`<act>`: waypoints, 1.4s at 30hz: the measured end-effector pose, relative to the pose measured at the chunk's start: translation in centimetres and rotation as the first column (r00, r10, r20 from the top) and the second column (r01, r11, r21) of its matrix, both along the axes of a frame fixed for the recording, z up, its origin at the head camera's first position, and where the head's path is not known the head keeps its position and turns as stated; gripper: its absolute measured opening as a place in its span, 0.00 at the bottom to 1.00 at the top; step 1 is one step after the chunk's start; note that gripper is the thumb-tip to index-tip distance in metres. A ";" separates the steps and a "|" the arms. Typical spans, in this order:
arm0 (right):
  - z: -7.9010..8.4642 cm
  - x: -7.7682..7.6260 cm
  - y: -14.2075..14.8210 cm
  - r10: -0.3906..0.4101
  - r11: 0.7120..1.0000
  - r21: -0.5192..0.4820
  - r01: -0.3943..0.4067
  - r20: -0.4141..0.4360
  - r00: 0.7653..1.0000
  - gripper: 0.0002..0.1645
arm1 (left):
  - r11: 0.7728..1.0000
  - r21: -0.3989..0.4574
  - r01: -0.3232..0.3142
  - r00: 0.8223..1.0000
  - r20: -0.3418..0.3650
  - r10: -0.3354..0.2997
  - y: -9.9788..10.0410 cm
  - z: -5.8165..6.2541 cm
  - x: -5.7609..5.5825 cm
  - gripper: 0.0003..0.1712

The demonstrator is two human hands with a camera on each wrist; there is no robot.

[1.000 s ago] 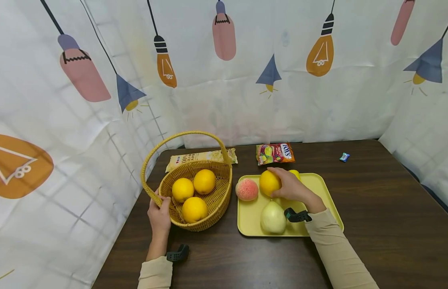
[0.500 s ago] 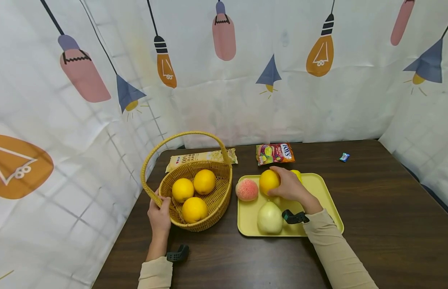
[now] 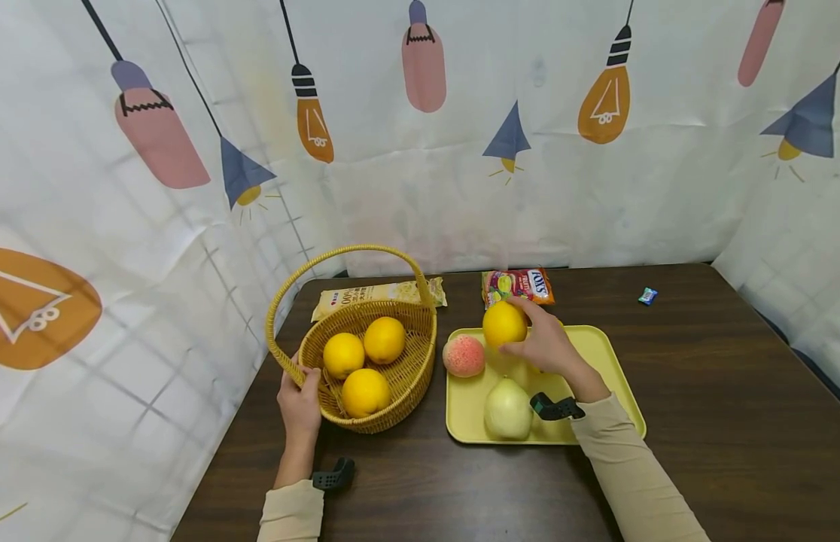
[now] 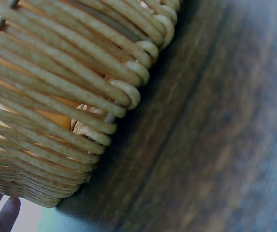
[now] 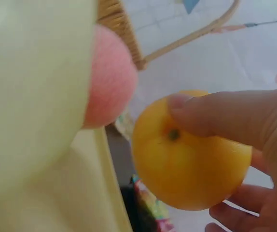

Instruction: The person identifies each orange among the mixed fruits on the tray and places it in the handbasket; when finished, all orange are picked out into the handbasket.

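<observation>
My right hand [image 3: 545,342] grips an orange [image 5: 186,159], its thumb beside the stem spot, over the far edge of the yellow tray [image 3: 467,425]. A pink peach [image 3: 464,356] and a pale green pear [image 3: 508,410] sit on that tray; the pear looms large in the right wrist view. To the left, my left hand [image 3: 300,399] holds the near left rim of a woven basket [image 3: 413,388] by the foot of its tall handle. Inside the basket lie three oranges [image 3: 366,393]. The left wrist view shows the basket's woven side [image 4: 56,82] and some fingertips [image 4: 6,215].
Behind the basket lies a long cream-coloured packet [image 3: 372,295]. A bright candy bag [image 3: 518,286] lies behind the tray, and a small blue wrapped sweet [image 3: 647,296] is at the back right. A printed curtain [image 3: 420,188] hangs beyond the dark table [image 3: 718,414].
The right hand has raised the orange from the tray and moved it slightly back toward the candy bag. The pear has shifted a little to the left. The left hand and basket stay put.
</observation>
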State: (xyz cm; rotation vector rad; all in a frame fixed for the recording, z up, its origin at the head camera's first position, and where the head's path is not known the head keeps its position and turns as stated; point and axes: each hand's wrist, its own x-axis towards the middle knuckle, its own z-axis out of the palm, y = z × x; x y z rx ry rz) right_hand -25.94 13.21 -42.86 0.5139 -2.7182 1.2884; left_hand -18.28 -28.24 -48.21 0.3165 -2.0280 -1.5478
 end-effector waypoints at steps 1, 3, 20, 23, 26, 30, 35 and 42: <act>0.3 0.1 -0.1 0.000 1.000 -0.024 -0.001 -0.012 1.000 0.52 | 1.000 0.001 0.000 1.000 0.000 0.000 0.0 0.0 0.0 0.11; 0.7 0.3 -0.3 0.005 0.997 -0.074 -0.007 -0.033 0.999 0.51 | 1.000 0.000 -0.004 1.000 0.000 0.004 0.0 0.0 0.0 0.11; 1.8 2.2 -3.9 0.084 0.962 -0.260 -0.085 -0.019 0.996 0.50 | 1.000 -0.011 -0.017 1.000 -0.022 0.017 0.2 0.0 0.0 0.12; 1.7 2.5 -4.9 0.119 0.952 -0.281 -0.119 -0.018 0.993 0.49 | 1.000 -0.014 -0.019 1.000 -0.021 0.018 0.3 0.1 0.0 0.12; 1.7 3.0 -5.8 0.170 0.935 -0.313 -0.168 -0.022 0.985 0.48 | 1.000 -0.020 -0.021 1.000 -0.019 0.021 0.3 0.1 -0.1 0.12; 1.6 3.8 -7.1 0.215 0.912 -0.349 -0.213 -0.033 0.976 0.46 | 0.999 -0.022 -0.026 1.000 -0.016 0.026 0.3 0.1 0.0 0.12; 1.2 4.6 -8.8 0.231 0.894 -0.378 -0.242 -0.076 0.970 0.46 | 0.999 -0.017 -0.042 0.999 0.018 0.043 0.3 0.2 0.1 0.11; 0.6 5.3 -11.3 0.284 0.865 -0.405 -0.295 -0.090 0.955 0.46 | 0.999 -0.022 -0.049 0.997 0.065 0.051 0.3 0.6 -0.1 0.17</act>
